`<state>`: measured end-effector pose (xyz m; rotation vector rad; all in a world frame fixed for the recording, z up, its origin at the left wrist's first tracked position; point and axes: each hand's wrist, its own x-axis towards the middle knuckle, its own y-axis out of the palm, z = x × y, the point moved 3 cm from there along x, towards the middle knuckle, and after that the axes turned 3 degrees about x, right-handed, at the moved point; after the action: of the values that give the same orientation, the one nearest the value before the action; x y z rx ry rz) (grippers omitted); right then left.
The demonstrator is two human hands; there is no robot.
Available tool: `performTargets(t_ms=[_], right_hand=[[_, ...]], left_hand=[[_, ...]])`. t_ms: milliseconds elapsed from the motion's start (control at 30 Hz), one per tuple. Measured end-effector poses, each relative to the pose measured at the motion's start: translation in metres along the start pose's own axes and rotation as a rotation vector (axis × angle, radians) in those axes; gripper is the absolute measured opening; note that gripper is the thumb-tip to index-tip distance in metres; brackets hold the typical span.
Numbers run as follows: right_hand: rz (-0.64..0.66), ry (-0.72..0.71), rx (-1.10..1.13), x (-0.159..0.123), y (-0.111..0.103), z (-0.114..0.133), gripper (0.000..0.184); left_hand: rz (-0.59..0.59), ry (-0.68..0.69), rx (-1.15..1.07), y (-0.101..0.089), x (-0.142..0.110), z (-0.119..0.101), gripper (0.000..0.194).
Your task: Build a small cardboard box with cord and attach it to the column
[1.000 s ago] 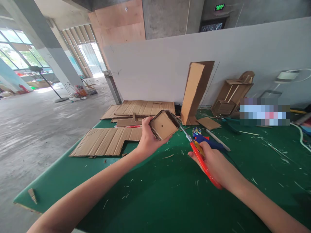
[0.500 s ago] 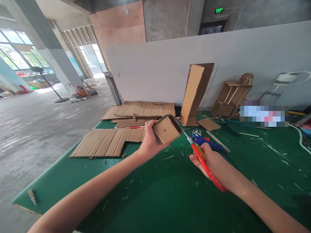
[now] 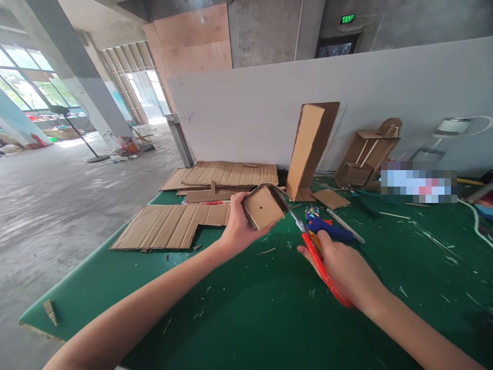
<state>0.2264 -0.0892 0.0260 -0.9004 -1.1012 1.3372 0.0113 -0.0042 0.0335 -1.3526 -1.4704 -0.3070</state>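
Both forearms are cut off by the lower edge of the view. The red-handled scissors (image 3: 321,267) are gripped in the right hand (image 3: 346,264), its fingers curled round the handles and partly hidden by them. The small cardboard box (image 3: 262,208) is held above the desk (image 3: 246,313) by the left hand (image 3: 239,228), which is opened only to the box's width, its far fingers covered. The blades are set at the box's right edge, where their tips are hard to make out. The green desk surface is littered with pale scraps; a notched cardboard sheet (image 3: 162,226) is laid to the left, and a blue glue gun (image 3: 333,229) is partly masked by the right hand. Farther back, a tall cardboard piece (image 3: 306,154) is stood upright before a white partition (image 3: 246,113); to its right, a patch is blurred into blocks. Beyond, a bare concrete floor (image 3: 96,205) and a slanting pillar (image 3: 73,67) are seen, and a lit exit sign (image 3: 347,19) is mounted high up.
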Motion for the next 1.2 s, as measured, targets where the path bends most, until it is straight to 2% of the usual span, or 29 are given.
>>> performTargets(t_ms=[167, 367, 533, 667, 900, 1200], right_hand=[[-0.036, 0.017, 0.085, -0.0004, -0.0035, -0.0013, 0.039], [0.007, 0.016, 0.264, -0.0023, -0.0066, 0.0005, 0.038], [-0.069, -0.005, 0.065, -0.0030, -0.0094, 0.0039, 0.038], [-0.041, -0.012, -0.039, -0.0013, -0.0059, 0.0038, 0.035], [0.009, -0.014, -0.094, 0.0024, -0.0061, 0.0062, 0.030], [0.009, -0.014, -0.161, 0.0012, -0.0055, 0.0046, 0.037]], left_hand=[[0.009, -0.028, -0.002, -0.0005, 0.0004, 0.0004, 0.086], [0.003, -0.008, -0.006, 0.0033, -0.0033, -0.0062, 0.087], [0.003, 0.028, -0.021, 0.0030, -0.0034, -0.0081, 0.087], [0.014, 0.007, -0.029, 0.0026, -0.0029, -0.0080, 0.086], [0.057, -0.098, -0.024, 0.0038, -0.0038, -0.0050, 0.085], [0.090, -0.151, -0.059, 0.0076, -0.0057, 0.0002, 0.084]])
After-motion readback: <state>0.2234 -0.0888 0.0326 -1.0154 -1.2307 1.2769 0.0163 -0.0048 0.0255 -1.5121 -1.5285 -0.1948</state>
